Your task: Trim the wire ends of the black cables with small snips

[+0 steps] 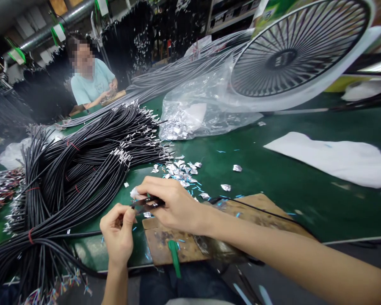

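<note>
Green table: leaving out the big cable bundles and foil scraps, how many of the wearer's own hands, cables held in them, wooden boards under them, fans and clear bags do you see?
Hands: 2, the left hand and the right hand
Black cable pinched between them: 1
Wooden board: 1
Fan: 1
Clear plastic bag: 1
Total: 6

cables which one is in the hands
The single black cable pinched between left hand and right hand over the wooden board; the others lie in bundles.

No legible text or numbers (print on green box point(269, 12) too blurry)
</note>
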`<state>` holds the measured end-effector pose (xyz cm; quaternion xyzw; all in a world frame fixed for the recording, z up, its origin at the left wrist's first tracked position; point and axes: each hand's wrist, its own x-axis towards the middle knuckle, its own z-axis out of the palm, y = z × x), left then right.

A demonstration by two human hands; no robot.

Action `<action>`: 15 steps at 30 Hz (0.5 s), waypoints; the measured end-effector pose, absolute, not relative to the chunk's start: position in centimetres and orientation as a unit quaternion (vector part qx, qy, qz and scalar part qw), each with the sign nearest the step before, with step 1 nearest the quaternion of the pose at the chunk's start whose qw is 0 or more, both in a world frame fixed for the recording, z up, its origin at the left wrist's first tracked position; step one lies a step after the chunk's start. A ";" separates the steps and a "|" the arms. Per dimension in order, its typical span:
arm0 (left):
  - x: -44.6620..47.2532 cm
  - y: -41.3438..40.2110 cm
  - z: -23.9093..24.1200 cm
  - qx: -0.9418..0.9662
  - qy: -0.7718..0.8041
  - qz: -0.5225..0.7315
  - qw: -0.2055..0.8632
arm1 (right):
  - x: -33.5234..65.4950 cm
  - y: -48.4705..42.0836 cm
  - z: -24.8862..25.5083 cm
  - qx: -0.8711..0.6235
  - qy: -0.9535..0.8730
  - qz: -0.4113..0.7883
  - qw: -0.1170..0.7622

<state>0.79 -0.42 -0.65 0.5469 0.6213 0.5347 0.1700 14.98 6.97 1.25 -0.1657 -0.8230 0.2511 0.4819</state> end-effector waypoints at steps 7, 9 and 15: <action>0.7 -0.6 -0.6 0.560 0.616 0.522 0.184 | 14.9 7.1 1.4 -0.177 -0.818 0.289 0.464; 0.7 -0.5 -0.8 0.561 0.612 0.528 0.178 | 15.0 7.2 1.3 -0.176 -0.807 0.289 0.484; 0.8 -0.3 -1.2 0.540 0.618 0.544 0.172 | 15.1 7.3 0.9 -0.131 -0.813 0.200 0.531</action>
